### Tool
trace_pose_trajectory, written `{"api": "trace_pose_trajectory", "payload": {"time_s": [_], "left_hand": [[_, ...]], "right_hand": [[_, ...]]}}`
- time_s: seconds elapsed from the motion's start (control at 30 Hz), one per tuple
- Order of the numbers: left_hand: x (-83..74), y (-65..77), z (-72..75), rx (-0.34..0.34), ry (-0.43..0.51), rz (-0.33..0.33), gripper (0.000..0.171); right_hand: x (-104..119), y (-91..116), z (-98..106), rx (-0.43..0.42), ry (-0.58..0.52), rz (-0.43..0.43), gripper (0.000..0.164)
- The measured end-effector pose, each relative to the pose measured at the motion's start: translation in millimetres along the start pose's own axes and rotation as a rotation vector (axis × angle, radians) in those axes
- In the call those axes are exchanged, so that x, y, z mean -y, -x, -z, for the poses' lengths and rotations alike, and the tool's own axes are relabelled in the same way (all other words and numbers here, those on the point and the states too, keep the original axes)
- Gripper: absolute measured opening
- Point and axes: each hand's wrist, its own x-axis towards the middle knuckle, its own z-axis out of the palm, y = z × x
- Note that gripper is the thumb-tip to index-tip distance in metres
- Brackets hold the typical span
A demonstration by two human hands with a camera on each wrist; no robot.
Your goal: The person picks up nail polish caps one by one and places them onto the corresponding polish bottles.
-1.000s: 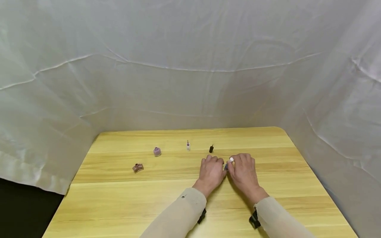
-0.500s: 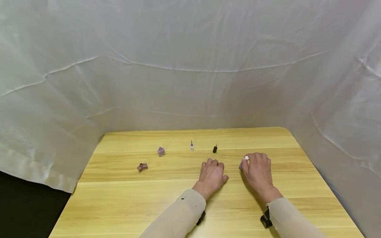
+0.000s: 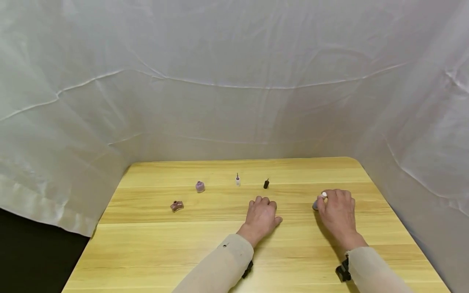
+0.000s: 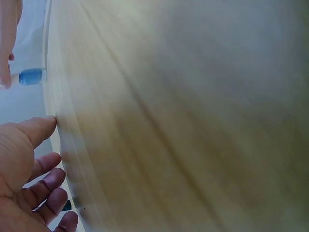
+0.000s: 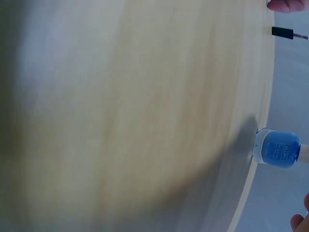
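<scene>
My right hand (image 3: 338, 211) pinches the white cap (image 3: 324, 195) of a blue nail polish bottle (image 5: 279, 149) on the right of the table. In the right wrist view the bottle is upright against the tabletop, its printed label visible; that frame cuts off most of the hand. My left hand (image 3: 261, 217) rests on the wood near the middle, fingers loosely bent and thumb out to the side, holding nothing. Just beyond it stands a black nail polish cap (image 3: 266, 184), brush pointing up. The left wrist view shows the left hand's relaxed fingers (image 4: 46, 186).
A white cap (image 3: 237, 181) with its brush upward stands farther back. To the left are an uncapped purple bottle (image 3: 200, 186) and an uncapped brownish-pink, star-like bottle (image 3: 177, 206). Pale cloth (image 3: 234, 118) hangs behind and beside the wooden table (image 3: 165, 252).
The right hand has carried the blue nail polish bottle rightward, away from the left hand. My left hand let go of it and stayed near its place. The view has shifted slightly.
</scene>
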Motion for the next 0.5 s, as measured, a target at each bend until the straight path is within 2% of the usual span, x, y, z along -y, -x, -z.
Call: {"api": "trace_pose_trajectory", "payload": {"time_s": [0.5], "left_hand": [[0.6,1.4,-1.1,-0.011,0.011,0.0,0.038]], "right_hand": [[-4.8,1.1,2.5,-0.022,0.0,-0.035,0.017]]}}
